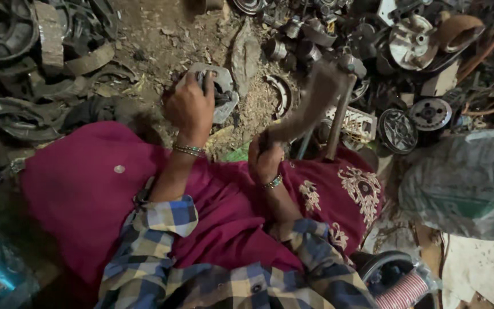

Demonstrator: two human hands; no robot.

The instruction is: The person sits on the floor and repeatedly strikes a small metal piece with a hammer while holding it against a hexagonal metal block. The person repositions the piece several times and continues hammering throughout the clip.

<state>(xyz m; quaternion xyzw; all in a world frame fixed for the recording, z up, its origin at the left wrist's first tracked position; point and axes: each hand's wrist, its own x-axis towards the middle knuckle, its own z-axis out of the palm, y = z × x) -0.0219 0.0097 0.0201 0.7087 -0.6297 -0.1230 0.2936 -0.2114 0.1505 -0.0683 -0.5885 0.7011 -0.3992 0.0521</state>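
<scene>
ground: dirt floor (pixel 161 34), scrap metal parts all round
left hand (pixel 188 106): clamped on grey metal casting (pixel 219 91), upper centre of frame
right hand (pixel 265 159): fist closed round hammer (pixel 315 106), blurred, centre
casting: looks heavy, rigid, rough; hold by rim

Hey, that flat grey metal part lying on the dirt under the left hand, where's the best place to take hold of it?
Probably by its outer rim. The metal part lies flat on the dirt with the left hand already covering its near left edge, so coming from above and closing over that edge suits it. The right hand holds a hammer, blurred, so staying on the left side seems safer.
</scene>
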